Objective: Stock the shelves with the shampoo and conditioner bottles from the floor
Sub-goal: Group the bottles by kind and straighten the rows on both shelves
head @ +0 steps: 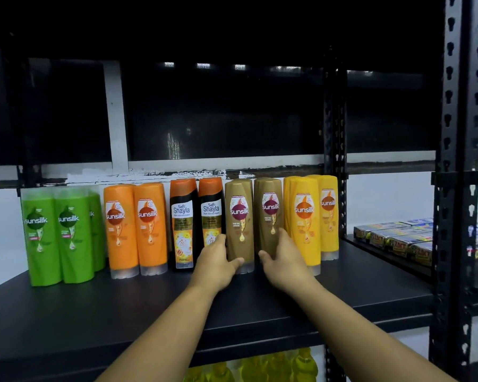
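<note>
Two brown Sunsilk bottles stand cap-down side by side on the black shelf (149,307). My left hand (218,260) grips the left brown bottle (239,216) near its base, thumb in front and fingers behind. My right hand (283,257) wraps around the lower part of the right brown bottle (269,208). Green bottles (55,235), orange bottles (135,230) and two black Safi Shayla bottles (196,221) stand in a row to the left. Yellow bottles (312,216) stand to the right.
A black perforated upright (453,188) rises at the right, another (335,133) behind the yellow bottles. Boxed goods (395,238) lie on the neighbouring shelf to the right. Yellow bottles (260,368) fill the shelf below. The front half of the shelf board is bare.
</note>
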{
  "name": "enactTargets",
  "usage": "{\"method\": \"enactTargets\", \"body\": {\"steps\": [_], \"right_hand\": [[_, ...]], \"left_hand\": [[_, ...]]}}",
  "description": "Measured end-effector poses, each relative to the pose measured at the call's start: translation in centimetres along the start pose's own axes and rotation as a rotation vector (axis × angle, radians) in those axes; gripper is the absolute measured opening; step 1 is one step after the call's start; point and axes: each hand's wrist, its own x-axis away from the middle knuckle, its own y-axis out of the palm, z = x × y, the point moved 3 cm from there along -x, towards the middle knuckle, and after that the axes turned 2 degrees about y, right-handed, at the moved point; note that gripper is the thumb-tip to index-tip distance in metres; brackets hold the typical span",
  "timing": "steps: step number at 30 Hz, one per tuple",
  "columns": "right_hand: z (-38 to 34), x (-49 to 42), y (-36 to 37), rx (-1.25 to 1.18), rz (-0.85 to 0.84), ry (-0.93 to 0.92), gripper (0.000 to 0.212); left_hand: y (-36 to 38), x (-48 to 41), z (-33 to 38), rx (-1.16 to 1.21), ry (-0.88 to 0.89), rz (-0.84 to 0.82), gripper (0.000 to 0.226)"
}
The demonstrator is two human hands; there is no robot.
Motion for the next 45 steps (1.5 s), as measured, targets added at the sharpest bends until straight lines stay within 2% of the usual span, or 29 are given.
{"method": "enactTargets", "body": {"steps": [2, 5, 12, 17, 22, 25, 27, 29, 31, 34, 45], "right_hand": [[0.2, -0.8, 0.8, -0.008, -0.070, 0.133, 0.081], [0.5, -1.5, 1.2, 0.015, -0.105, 0.194, 0.086], [1.2, -1.5, 1.6, -0.090, -0.015, 0.166, 0.080], [1.3, -1.4, 1.4, -0.101, -0.024, 0.166, 0.078], [1.6, -1.5, 1.5, -0.084, -0.034, 0.160, 0.077], [1.7, -1.6, 1.5, -0.083, 0.006, 0.178, 0.067], [1.8, -1.7, 1.6, -0.045, 0.025, 0.199, 0.053], [1.8, -1.7, 1.6, -0.008, 0.024, 0.219, 0.043], [1.8, -1.7, 1.6, 0.016, 0.019, 0.231, 0.043], [1.8, -1.7, 1.6, 0.030, 0.022, 0.230, 0.046], [1.9, -1.9, 1.7, 0.071, 0.014, 0.182, 0.043]], "left_hand": [[0.1, -0.3, -0.2, -0.028, -0.008, 0.014, 0.052], [0.2, -0.7, -0.3, -0.076, -0.018, 0.030, 0.046], [0.4, -1.4, 0.4, -0.157, -0.059, 0.053, 0.041], [0.1, -1.6, 1.5, -0.172, -0.039, 0.116, 0.059], [0.6, -1.8, 1.7, -0.161, -0.015, 0.142, 0.061], [0.7, -1.6, 1.5, -0.127, 0.027, 0.174, 0.067], [0.6, -1.5, 1.4, -0.100, 0.065, 0.209, 0.060], [0.5, -1.5, 1.2, -0.103, 0.107, 0.226, 0.039], [0.6, -1.5, 1.0, -0.117, 0.128, 0.216, 0.025], [0.8, -1.5, 0.8, -0.112, 0.140, 0.180, 0.015], [1.4, -1.3, 0.6, -0.113, 0.137, 0.049, 0.030]]}}
